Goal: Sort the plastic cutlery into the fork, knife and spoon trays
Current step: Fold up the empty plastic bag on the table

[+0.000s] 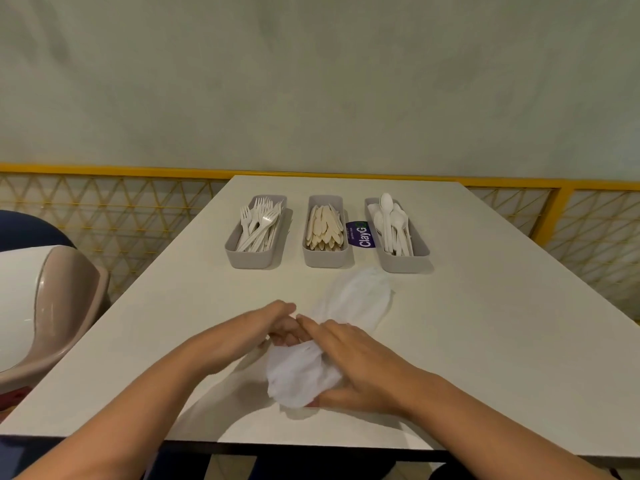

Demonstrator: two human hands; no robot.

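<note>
**A:** Grey plastic tray of white forks [254, 259] stands left, the grey tray of beige knives [327, 259] in the middle, the grey tray of white spoons [405, 263] right. All 3 lie lengthwise away from the person, with tines and bowls at the far end.

**B:** And unsorted cutlery?

**A:** I see none loose. Maybe some is inside the crumpled white plastic bag [356, 296]; I cannot tell. Its long axis runs from the hands toward the far right.

**B:** The hands?

**A:** The left hand [273, 323] has fingers curled at the bunched near end; whether they pinch it, I cannot tell. The right hand [353, 362] wraps the bunch, fingers together on top, thumb below.
</note>
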